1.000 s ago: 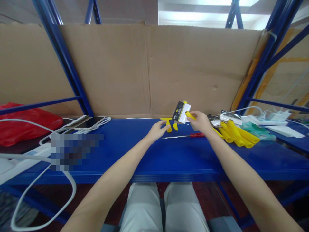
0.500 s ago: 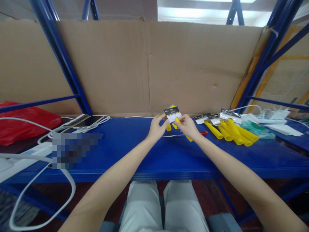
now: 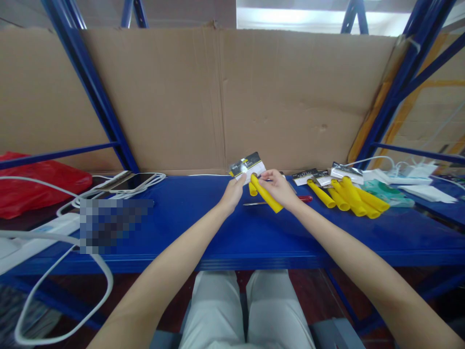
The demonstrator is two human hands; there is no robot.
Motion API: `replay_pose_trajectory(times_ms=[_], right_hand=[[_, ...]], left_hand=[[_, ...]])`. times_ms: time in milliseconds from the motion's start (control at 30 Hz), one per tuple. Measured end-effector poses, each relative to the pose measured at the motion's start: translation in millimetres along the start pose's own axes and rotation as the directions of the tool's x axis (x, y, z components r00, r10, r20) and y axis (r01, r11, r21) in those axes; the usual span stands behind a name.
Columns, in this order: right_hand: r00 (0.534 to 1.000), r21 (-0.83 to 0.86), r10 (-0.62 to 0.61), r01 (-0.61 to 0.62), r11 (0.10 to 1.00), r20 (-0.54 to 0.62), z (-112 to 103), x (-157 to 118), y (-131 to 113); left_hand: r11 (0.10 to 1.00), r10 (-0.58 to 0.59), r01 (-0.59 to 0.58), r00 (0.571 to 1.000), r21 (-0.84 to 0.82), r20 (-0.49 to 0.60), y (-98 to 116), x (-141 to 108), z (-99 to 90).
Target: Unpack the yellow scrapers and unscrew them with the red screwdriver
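Note:
My left hand (image 3: 231, 195) pinches a black-and-white header card (image 3: 250, 164) with a glossy clear wrapping, raised above the table. My right hand (image 3: 279, 186) has its fingers closed on a yellow tube (image 3: 268, 196), whose upper end overlaps the card's lower edge. The tube slants down to the right, its wide end toward me. A smaller yellow piece (image 3: 252, 190) shows just beneath the card, partly covered by it. Behind the tube lies a thin metal-shafted tool with a red handle (image 3: 305, 198).
Several yellow tubes (image 3: 348, 198) with similar cards lie to the right, beside a teal plastic bag (image 3: 387, 191) and white cables. On the left are a red bag (image 3: 39, 184), a phone-like device (image 3: 132, 182) and a white power strip. Cardboard (image 3: 283, 106) stands behind the blue table (image 3: 174, 232).
The card has tilted and shifted left, with light now glinting off its wrapping. The yellow tube in my right hand has swung into fuller view.

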State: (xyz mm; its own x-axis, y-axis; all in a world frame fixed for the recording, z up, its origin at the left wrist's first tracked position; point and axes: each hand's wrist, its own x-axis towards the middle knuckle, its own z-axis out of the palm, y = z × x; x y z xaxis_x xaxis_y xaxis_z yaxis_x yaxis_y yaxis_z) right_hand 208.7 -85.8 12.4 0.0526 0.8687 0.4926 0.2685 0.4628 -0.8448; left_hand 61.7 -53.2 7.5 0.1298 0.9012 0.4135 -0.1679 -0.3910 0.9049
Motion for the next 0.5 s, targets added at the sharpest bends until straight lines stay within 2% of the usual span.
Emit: replay_pose_trajectory(times_ms=[100,167,233,367,500], right_hand=[[0.990,0.169,0.122,-0.109,0.980,-0.069,-6.4,4.1,-2.0],[0.981,0.227,0.193,-0.184,0.956,-0.022,-11.3,5.7,-2.2],[0.969,0.255,0.236,-0.247,0.935,0.073,-15.1,5.5,-2.6],[0.946,0.257,0.239,-0.293,0.921,0.220,-17.8,1.9,-6.7],[0.946,0.262,0.192,-0.260,0.929,0.260,-17.9,-1.1,-13.0]], left_hand=[[0.994,-0.002,-0.001,1.000,-0.108,-0.025,5.6,3.4,-2.1],[0.988,-0.017,0.014,1.000,-0.156,-0.018,6.2,4.6,-2.2],[0.983,-0.055,0.056,0.998,-0.176,0.013,6.6,4.6,-1.9],[0.969,-0.127,0.140,0.989,-0.202,0.076,12.7,4.0,-4.3],[0.963,-0.136,0.140,0.990,-0.232,0.034,21.6,9.3,-17.5]])
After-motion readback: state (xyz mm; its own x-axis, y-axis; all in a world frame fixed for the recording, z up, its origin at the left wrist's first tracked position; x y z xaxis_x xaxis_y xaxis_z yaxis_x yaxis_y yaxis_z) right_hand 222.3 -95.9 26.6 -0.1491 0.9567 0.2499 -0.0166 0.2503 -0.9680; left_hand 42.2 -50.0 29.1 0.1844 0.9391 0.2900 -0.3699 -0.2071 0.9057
